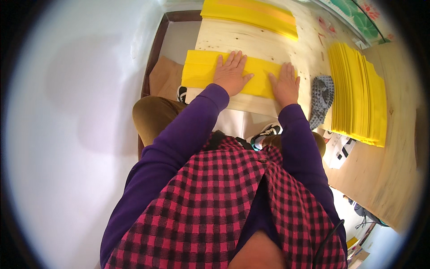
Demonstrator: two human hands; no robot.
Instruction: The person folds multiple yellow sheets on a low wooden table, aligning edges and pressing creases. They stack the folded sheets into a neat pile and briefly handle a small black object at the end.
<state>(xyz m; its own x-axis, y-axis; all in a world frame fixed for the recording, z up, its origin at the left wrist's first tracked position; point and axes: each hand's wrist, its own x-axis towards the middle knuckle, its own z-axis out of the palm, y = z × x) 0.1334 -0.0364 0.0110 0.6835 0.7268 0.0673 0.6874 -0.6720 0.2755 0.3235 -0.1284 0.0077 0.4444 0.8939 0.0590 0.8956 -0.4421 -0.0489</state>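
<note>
Resting palm-down: left hand [231, 74] and right hand [285, 85], both on a long, flat, folded yellow fabric strip [201, 69]. Strip lies crosswise along the near edge of the pale, knotted plywood tabletop [268, 48], in front of the torso. Left hand is about mid-strip, fingers fanned a bit, thumb out to the right. Right hand is at the strip's right end, fingers closer together, thumb out to the left. Neither hand pinches anything; can't tell how hard they push. Far side of the tabletop: a flat yellow fabric pile [248, 24], well apart from the strip. Right of the right hand: a crumpled grey waffle-textured cloth [321, 101], then a tall stack of folded yellow fabric pieces [358, 94] just beside it.
</note>
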